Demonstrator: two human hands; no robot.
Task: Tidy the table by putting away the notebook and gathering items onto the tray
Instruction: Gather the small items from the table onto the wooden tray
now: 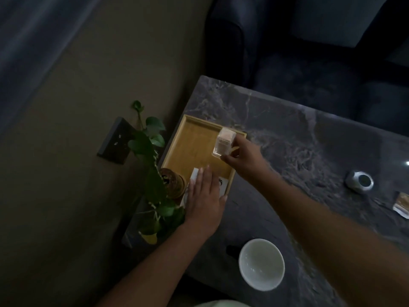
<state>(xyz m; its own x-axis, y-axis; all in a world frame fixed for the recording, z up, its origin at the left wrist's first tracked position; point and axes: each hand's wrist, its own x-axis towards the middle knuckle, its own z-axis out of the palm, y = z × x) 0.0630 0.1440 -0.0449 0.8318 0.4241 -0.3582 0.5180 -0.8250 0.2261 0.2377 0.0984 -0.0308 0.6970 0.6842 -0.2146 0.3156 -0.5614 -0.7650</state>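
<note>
A yellow wooden tray [194, 145] lies at the left end of the dark marble table [298, 134]. My right hand [243, 155] grips a small clear plastic box [224, 142] with pale contents, held over the tray's far right corner. My left hand [204, 199] lies flat, fingers spread, on a white card or booklet [223, 185] at the tray's near edge, covering most of it. No notebook can be told apart in this dim view.
A potted green plant [155, 173] in a brown pot [173, 182] stands at the tray's left. A white bowl [261, 263] sits near the table's front edge. A round metal object [359, 181] and a small packet [402, 204] lie at the right. A dark sofa [309, 41] is behind.
</note>
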